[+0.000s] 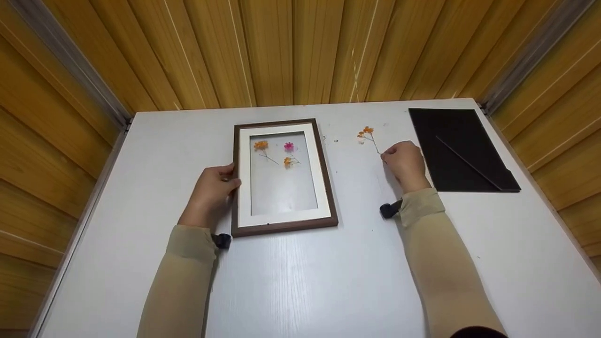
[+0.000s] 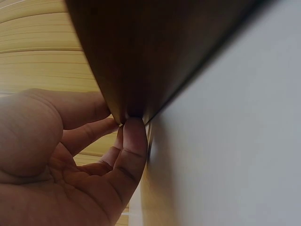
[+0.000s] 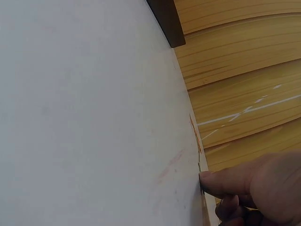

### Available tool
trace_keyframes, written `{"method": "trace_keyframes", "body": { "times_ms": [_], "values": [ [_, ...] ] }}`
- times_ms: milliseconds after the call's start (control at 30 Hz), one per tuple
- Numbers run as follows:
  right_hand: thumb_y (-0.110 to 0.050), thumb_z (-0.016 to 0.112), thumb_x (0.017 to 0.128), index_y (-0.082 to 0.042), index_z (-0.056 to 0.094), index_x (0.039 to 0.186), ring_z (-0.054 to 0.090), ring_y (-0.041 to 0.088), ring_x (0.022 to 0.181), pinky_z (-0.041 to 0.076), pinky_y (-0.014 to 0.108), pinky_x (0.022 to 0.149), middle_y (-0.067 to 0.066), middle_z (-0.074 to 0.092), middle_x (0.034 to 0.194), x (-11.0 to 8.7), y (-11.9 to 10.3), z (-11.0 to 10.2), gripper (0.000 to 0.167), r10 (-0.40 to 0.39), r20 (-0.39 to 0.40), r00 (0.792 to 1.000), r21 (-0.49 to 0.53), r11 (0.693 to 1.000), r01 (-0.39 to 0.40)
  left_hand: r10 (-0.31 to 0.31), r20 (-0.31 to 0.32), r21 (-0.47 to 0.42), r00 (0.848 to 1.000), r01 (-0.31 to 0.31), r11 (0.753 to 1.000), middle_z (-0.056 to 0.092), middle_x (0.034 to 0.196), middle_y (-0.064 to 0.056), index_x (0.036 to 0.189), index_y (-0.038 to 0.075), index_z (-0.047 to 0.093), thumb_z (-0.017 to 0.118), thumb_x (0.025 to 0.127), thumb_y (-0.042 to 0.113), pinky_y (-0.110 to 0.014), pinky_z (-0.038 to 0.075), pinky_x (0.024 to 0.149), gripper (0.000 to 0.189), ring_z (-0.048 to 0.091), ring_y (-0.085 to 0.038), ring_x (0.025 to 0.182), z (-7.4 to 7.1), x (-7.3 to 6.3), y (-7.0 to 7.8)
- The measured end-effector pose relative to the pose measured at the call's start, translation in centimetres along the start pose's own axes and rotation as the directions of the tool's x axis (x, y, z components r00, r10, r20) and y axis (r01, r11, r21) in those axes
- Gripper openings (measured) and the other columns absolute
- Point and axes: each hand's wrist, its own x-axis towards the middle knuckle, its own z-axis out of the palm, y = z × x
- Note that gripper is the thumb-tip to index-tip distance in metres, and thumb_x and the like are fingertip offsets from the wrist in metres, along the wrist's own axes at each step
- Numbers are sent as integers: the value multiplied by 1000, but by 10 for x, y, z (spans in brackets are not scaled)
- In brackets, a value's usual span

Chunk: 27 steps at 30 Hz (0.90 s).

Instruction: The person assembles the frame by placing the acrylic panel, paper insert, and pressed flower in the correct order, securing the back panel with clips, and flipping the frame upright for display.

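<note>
A brown picture frame with a white mat lies on the table. Inside its window are two orange dried flowers, one at the upper left and a smaller one, plus a pink flower. My left hand grips the frame's left side, thumb at its edge; the left wrist view shows fingertips against the dark side wall. To the frame's right, my right hand pinches the thin stem of an orange dried flower sprig. Edge-on, the sprig appears in the right wrist view, close to the tabletop.
A black backing board with a diagonal stand strip lies at the right, beyond my right hand. Small specks dot the white table. Wood-patterned panels rise behind and on both sides.
</note>
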Motion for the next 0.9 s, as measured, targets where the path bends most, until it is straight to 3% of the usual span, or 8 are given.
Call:
{"method": "trace_keyframes", "body": {
  "times_ms": [200,433,700,900],
  "values": [
    [-18,64,105,3,84,107,75,43,106,60,55,91,26,82,121,0,0,2,29,-39,-1,999,-27,999,39,-5,11,-17,1000,6,1000,70,153,-21,171,5,45,66,114,15,-30,61,98,61,74,-26,124,-1,0,0],
    [-17,61,102,0,85,105,67,28,83,52,35,70,22,82,113,1,-2,1,29,-31,4,1000,-28,999,31,-25,17,-63,1000,26,998,69,153,-21,172,5,45,66,113,13,-30,62,98,63,73,-26,127,0,-2,1],
    [-21,70,101,-1,86,104,64,20,77,51,31,67,16,82,103,-2,-20,-2,26,-50,-26,998,89,995,52,-15,12,-65,1000,16,998,70,153,-22,171,5,47,66,113,13,-27,62,95,61,74,-26,126,-1,-2,1],
    [-20,73,99,-1,86,103,65,22,83,51,31,72,17,83,104,-10,-40,3,24,-85,-25,996,139,986,87,-21,17,-67,1000,22,997,69,155,-22,171,5,45,66,114,14,-28,61,97,62,73,-27,128,0,-1,1]
  ]
}}
